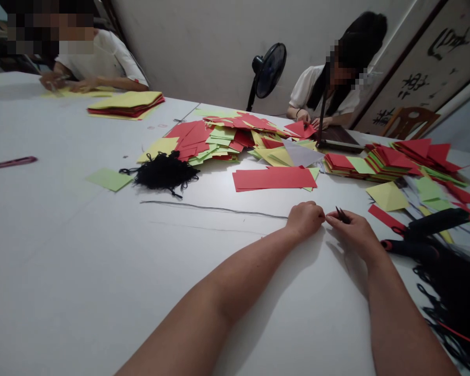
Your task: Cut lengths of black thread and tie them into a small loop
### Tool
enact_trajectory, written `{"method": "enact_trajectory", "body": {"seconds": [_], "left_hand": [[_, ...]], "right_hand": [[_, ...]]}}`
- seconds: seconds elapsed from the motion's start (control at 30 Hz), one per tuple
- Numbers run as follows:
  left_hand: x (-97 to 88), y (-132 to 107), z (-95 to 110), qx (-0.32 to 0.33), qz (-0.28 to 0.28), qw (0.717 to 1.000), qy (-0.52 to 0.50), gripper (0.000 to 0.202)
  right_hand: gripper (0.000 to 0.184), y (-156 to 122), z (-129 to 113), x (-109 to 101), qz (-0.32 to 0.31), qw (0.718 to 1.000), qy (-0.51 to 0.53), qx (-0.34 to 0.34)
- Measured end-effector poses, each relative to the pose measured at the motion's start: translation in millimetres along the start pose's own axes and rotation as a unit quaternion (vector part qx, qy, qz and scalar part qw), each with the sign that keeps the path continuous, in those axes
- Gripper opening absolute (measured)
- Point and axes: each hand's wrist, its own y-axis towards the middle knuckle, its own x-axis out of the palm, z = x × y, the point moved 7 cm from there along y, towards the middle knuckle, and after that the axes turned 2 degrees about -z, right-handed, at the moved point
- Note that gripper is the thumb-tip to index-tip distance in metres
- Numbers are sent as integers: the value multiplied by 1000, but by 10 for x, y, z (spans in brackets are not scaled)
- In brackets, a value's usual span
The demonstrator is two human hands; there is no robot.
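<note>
Leftward, the dark cord [213, 209] extends from the left fingers [317, 211].

Black fan [272, 70] before a pale wall [203, 47].

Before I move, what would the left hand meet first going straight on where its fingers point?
The left hand points toward the right hand, so it would probably meet that first; the two look very close, though depth is unclear from this single view.
</note>
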Motion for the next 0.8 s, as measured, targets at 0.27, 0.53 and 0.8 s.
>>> {"method": "enact_trajectory", "body": {"seconds": [0.27,0.53,0.8], "left_hand": [[9,-23,8,3,-7,1000,19,23],[-198,-243,-135,0,-3,996,85,21],[-281,-376,-201,-9,-30,989,145,22]], "right_hand": [[25,37,-7,21,27,999,-45,6],[27,8,21,15,24,996,-86,24],[27,4,76,9,24,991,-113,69]]}}
